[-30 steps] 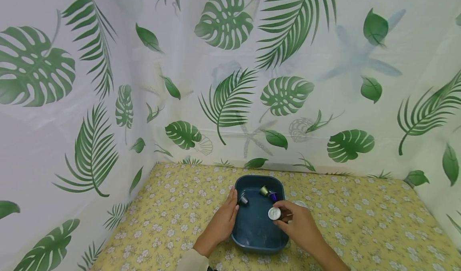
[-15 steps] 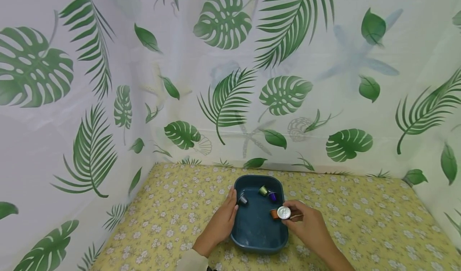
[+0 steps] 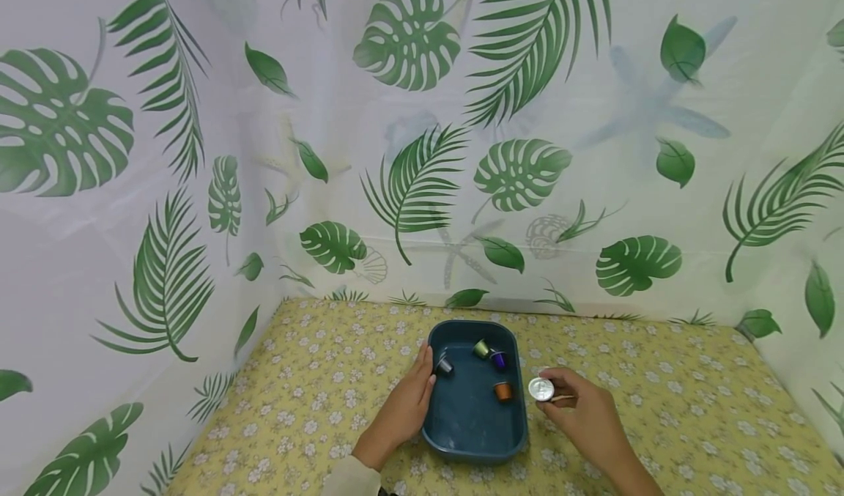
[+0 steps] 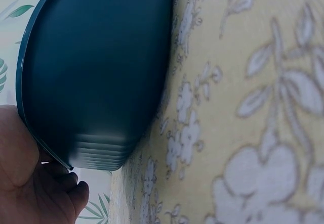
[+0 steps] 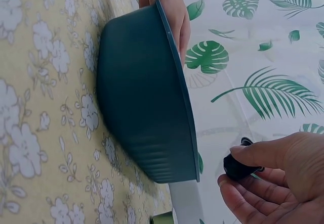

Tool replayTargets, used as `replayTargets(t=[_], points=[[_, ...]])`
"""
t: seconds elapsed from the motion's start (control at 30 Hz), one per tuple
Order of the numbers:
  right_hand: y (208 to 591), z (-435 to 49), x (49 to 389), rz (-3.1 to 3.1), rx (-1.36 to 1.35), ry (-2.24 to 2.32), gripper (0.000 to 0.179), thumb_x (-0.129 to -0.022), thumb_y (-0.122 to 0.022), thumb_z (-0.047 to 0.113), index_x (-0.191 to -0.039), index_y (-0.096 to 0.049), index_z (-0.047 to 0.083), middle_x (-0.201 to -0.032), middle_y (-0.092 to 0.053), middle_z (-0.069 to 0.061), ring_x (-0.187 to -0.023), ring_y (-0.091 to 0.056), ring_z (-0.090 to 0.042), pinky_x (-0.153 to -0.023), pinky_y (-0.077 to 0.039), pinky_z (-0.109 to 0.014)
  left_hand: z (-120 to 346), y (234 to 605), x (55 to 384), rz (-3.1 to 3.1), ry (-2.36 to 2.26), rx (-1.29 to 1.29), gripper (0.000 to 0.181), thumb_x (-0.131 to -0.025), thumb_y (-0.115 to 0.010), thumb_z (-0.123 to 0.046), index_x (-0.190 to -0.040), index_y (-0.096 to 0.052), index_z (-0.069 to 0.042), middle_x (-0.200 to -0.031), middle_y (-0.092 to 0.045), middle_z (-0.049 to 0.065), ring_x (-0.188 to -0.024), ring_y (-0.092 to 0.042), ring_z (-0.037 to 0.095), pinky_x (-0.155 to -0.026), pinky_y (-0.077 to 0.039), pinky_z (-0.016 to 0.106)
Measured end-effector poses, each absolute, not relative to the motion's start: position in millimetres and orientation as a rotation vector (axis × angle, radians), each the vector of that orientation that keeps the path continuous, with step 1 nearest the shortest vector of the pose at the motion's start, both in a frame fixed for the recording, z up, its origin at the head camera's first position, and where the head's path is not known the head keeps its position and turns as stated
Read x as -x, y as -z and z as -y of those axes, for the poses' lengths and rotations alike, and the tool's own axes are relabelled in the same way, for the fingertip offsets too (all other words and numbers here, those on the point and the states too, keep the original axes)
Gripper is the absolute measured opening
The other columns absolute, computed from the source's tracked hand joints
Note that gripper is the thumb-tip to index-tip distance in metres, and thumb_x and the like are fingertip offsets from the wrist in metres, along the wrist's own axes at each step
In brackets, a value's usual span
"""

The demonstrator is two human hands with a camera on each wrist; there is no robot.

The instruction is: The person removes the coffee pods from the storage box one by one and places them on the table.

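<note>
My left hand (image 3: 407,395) rests along the left side of a blue plastic tub (image 3: 471,430), fingers lying by its rim. In the left wrist view, that hand (image 4: 30,173) is at the rim's corner. Just right of the tub, my right hand (image 3: 583,412) pinches a coffee capsule (image 3: 541,389) between thumb and fingers, its silver lid facing the head camera. In the right wrist view this capsule (image 5: 238,167) has a dark body. Inside the tub lie a grey capsule (image 3: 445,365), a green capsule (image 3: 482,349), a purple capsule (image 3: 499,360) and an orange capsule (image 3: 504,392).
A yellow flowered cloth (image 3: 316,408) covers the table. White leaf-print sheets (image 3: 422,188) hang behind it and at both sides. A green cylindrical thing (image 5: 163,218) with a pale edge shows low in the right wrist view, outside the tub.
My right hand has moved right with its capsule, from over the tub to outside its right wall. The orange capsule has come into sight in the tub. My left hand stays put.
</note>
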State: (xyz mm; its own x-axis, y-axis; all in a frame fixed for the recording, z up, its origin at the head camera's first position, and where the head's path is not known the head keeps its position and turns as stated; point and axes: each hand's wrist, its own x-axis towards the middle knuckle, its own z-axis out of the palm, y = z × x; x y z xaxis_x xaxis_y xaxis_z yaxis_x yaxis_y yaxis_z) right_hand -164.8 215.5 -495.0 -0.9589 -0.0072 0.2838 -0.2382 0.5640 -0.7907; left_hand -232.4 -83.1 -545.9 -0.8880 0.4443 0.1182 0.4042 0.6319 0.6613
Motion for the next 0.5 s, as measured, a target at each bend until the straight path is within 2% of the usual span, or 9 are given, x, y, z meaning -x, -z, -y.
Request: replayTargets(t=[0.33,0.5], points=[[497,-226,165,2.591,-0.125,-1.318,0.049,-0.081,-0.083,-0.003,-0.128,-0.068,0.002,-0.104,-0.074,-0.01,-0.088,-0.072,-0.017,-0.071,-0.058,-0.021,83,545,233,-2.785,-1.098,-0.718,0.055,-0.114,-0.031,-0.023,-0.162,-0.012,-0.003,-0.169,0.003,0.005,-0.155,-0.013,0.027,-0.119,-0.028,0.05],[500,-234,166,2.576,-0.146,-1.27,0.045,-0.08,-0.083,-0.004,-0.123,-0.07,-0.001,-0.101,-0.075,-0.013,-0.084,-0.073,-0.018,-0.069,-0.058,-0.021,83,545,234,-2.779,-1.096,-0.718,0.056,-0.114,-0.03,-0.023,-0.162,-0.011,-0.003,-0.169,0.003,0.006,-0.155,-0.012,0.027,-0.12,-0.027,0.05]])
